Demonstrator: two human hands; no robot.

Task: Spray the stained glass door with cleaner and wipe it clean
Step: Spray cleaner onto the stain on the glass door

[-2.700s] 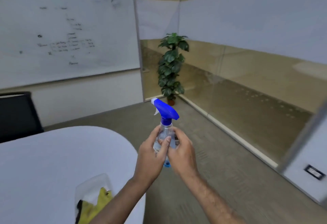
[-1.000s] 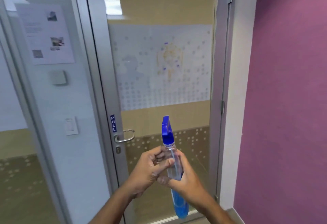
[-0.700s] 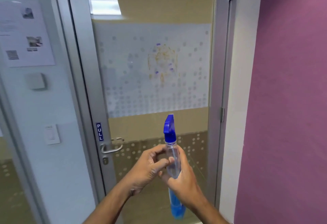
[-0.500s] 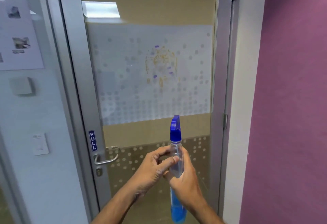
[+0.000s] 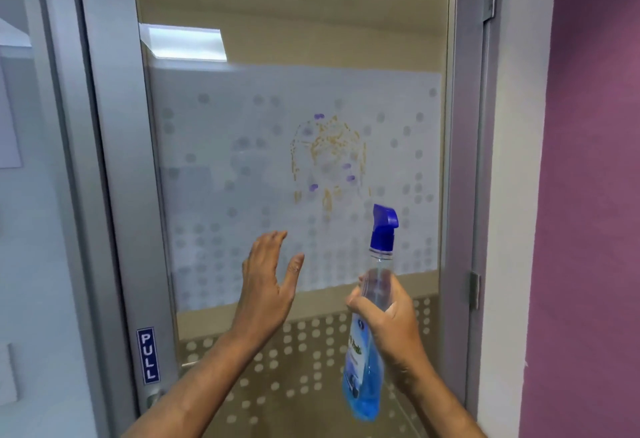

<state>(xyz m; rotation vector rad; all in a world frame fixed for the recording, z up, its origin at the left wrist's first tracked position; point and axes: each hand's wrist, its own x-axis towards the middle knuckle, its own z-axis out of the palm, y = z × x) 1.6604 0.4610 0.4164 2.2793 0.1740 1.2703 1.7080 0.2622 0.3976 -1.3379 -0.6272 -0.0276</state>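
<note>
Your right hand (image 5: 391,320) grips the spray bottle (image 5: 372,316); your left hand (image 5: 268,282) hangs spread, empty. Aim the nozzle (image 5: 383,220) at the orange-purple stain (image 5: 329,157), then squeeze.

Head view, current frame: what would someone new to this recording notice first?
The yellow-brown and purple stain on the frosted band of the glass door, near its middle. Below and right of it, the right hand grips a spray bottle with a blue trigger head and blue liquid at its bottom. The left hand is open and empty in front of the glass.
</note>
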